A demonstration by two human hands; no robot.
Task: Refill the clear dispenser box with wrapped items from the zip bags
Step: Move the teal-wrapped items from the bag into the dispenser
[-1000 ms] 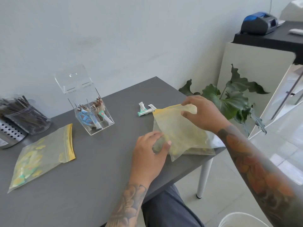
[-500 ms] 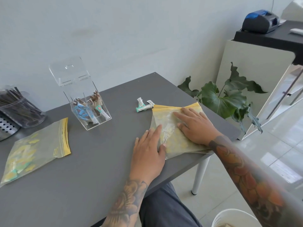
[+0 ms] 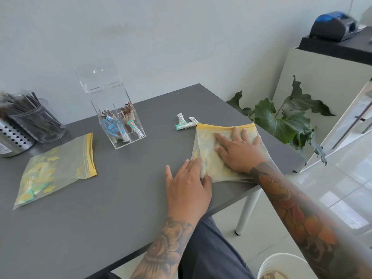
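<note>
Two zip bags on the grey table (image 3: 124, 214): the right bag (image 3: 209, 168), near the table's right edge, lies flat under the left hand (image 3: 188, 188) and right hand (image 3: 239, 153), fingers straight and pressing; the left bag (image 3: 56, 170) holds yellow and green wrapped items. One clear box (image 3: 120, 125), lid up, holds blue and brown packets in separate compartments, with two loose sachets (image 3: 185, 123) between it and the right bag.

Left hand (image 3: 186, 183), right hand (image 3: 239, 151) flat (fingers spread)

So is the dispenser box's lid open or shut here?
Open. The clear dispenser box has its hinged lid tipped up and back above the compartments, leaving the wrapped items exposed from above.
</note>
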